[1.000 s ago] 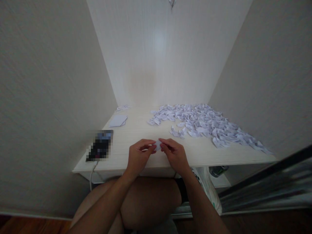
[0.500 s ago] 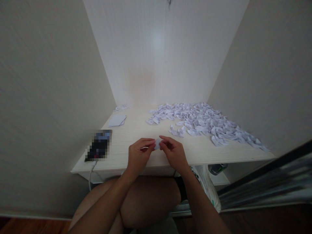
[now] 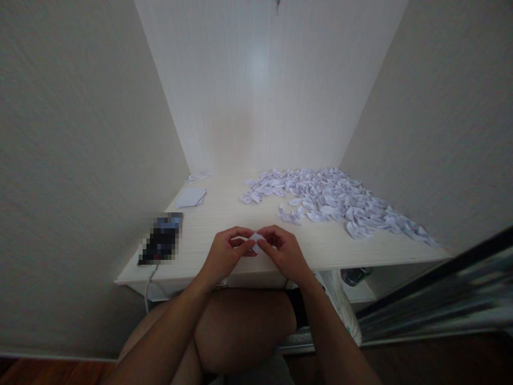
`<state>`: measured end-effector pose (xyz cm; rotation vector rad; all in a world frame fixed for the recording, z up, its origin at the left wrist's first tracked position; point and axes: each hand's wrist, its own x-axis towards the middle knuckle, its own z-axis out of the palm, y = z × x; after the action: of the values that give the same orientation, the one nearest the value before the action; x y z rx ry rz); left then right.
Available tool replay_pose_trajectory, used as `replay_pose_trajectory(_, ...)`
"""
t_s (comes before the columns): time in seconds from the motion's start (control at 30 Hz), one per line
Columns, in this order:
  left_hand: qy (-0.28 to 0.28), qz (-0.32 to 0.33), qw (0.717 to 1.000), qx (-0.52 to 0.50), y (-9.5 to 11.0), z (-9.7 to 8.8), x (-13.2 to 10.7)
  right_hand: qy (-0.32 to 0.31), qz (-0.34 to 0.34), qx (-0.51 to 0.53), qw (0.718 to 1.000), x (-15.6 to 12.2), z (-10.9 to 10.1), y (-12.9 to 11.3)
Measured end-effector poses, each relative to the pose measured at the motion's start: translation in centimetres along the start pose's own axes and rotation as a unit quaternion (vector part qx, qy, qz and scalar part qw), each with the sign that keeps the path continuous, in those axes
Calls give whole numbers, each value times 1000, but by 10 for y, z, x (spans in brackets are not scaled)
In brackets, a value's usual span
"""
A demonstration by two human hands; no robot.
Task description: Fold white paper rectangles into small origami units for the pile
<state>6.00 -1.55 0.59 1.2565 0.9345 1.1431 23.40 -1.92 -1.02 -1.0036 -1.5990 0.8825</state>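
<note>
Between my two hands is a small piece of white folded paper (image 3: 256,243), held just above the front part of the desk. My left hand (image 3: 230,248) pinches its left side between thumb and fingers. On the right side, my right hand (image 3: 280,247) grips it the same way, thumb on the near face. The fingers hide much of the paper, so its exact folds cannot be made out. Beyond my right hand, a large heap of folded white paper pieces (image 3: 328,195) spreads over the back and right of the desk, with a few loose pieces (image 3: 290,215) nearest me.
A stack of flat white paper (image 3: 191,197) lies at the left, with thin white scraps (image 3: 199,176) behind it. A blurred-out dark device (image 3: 162,239) with a white cable (image 3: 148,286) rests near the desk's (image 3: 192,254) left edge. Walls enclose three sides. Below sits a dark can (image 3: 355,276).
Both hands have drawn closer together around the paper, which is turned and now shows a pointed top. My thumbs have moved onto its near face.
</note>
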Motion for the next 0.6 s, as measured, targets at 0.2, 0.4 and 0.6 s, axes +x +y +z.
replay_pose_trajectory(0.2, 6, -25, 1000, 4, -1, -3, 1, 3, 27, 19, 999, 1, 0, -1)
replay_pose_trajectory(0.4, -16, -58, 998, 18, 5, -8, 0, -1, 40, 16, 999, 2, -2, -6)
replay_pose_trajectory(0.6, 10, -59, 998, 27, 2, -10, 1, -30, 37, 17, 999, 3, -2, -2)
